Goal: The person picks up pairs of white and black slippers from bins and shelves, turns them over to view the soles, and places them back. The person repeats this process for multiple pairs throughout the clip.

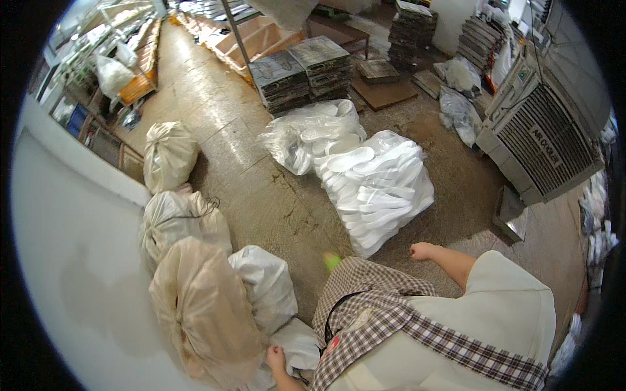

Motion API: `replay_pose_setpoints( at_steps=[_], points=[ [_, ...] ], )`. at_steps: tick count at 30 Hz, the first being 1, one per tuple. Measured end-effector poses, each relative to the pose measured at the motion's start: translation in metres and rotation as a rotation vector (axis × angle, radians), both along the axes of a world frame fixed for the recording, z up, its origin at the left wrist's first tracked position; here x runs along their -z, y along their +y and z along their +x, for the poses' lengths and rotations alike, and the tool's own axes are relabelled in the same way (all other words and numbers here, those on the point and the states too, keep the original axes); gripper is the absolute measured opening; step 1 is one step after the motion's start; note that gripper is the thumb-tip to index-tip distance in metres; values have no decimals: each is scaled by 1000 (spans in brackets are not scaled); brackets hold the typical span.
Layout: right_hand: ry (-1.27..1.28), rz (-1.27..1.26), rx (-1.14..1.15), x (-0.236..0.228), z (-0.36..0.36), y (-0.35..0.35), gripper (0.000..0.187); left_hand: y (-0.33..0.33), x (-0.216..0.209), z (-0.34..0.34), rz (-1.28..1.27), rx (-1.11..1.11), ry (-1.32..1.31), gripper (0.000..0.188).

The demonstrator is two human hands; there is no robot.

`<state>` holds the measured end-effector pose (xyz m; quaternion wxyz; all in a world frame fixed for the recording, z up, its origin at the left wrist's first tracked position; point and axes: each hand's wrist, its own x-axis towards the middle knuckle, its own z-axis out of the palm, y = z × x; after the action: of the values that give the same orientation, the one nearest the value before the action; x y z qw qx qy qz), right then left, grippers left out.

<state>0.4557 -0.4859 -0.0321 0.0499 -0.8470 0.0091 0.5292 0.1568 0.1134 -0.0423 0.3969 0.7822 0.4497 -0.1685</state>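
And there the right hand (424, 251) was held out, its fingers curled together and nothing seen in it, near the clear bag (385, 208) of white shoe-shaped pieces (351, 159), which was set on the floor (254, 218) ahead. Down low, the left hand (276, 357) was held curled close by the white sack (301, 348); whether anything was gripped could not be told. Trouble could be foreseen: the green shoe (332, 262) could be caught on the nearby clear bag, thin plastic could be torn by dragging, and the tan sack (205, 313) could be toppled if knocked.
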Motion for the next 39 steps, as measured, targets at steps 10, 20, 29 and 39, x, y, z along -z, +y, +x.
replay_pose_setpoints(
  at_steps=[10, 20, 29, 39],
  points=[
    [-115, 265, 41, 18, 244, 203, 29, 131, -30, 335, -192, 310, 13, 30],
    [-440, 547, -30, 6, 569, 403, 28, 267, 18, 516, -213, 150, 171, 43],
    [-198, 8, -158, 2, 724, 437, 26, 462, 31, 798, -256, 236, 313, 47],
    [-368, 349, 18, 47, 957, 591, 64, 567, -19, 1218, -32, 333, -216, 43]
  ],
)
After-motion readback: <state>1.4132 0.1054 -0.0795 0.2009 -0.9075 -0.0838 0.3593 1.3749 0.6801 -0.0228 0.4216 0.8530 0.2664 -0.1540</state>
